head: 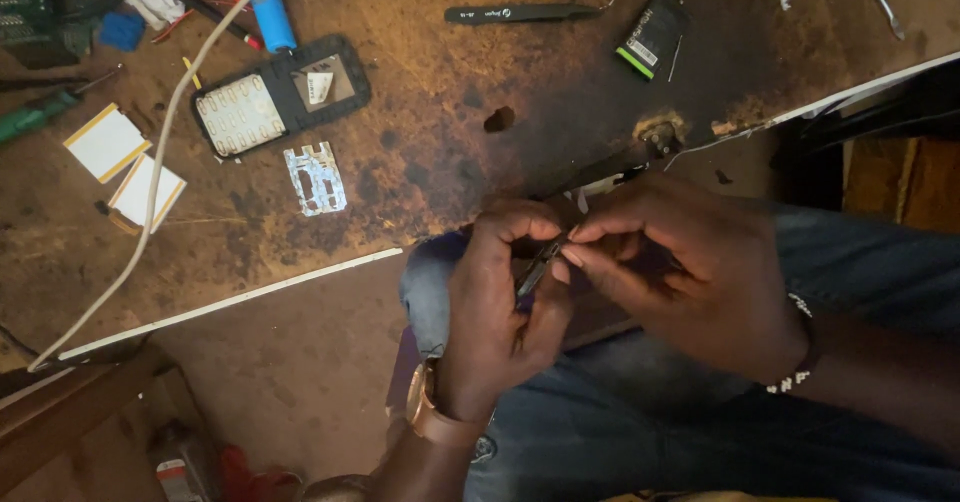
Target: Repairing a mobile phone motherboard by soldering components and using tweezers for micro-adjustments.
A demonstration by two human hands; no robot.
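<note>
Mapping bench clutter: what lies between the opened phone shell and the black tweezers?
Head view: bare stained wood between the phone shell and the black tweezers. A small dark hole sits lower, off that line.

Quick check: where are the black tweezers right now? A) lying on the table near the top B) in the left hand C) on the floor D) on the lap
A: the black tweezers lie alone on the worn table, far above both hands.

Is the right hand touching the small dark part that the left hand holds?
Touching. In the head view, the right hand's fingertips press against the small dark part's upper end, with no gap, while the left hand grips it.
</note>
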